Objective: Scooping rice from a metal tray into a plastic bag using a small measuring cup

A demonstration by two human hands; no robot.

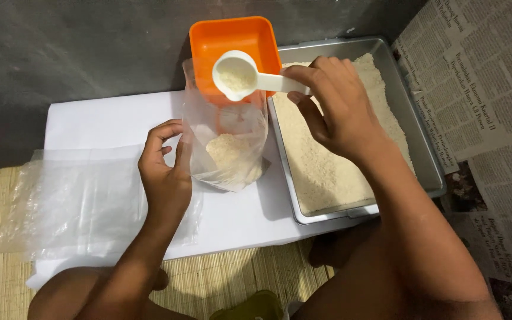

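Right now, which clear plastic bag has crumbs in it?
The upright clear plastic bag pinched by the left hand, under the white scoop; the flat clear bags look empty.

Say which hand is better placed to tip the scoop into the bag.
Right. The right hand holds the scoop over the bag; the left hand only grips the bag's edge, holding it open.

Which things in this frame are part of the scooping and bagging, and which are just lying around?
In use:
white scoop in right hand
clear bag held open by left hand
metal tray of pale grain

Lying about:
stack of empty plastic bags
newspaper
orange tub, partly behind the bag; use unclear
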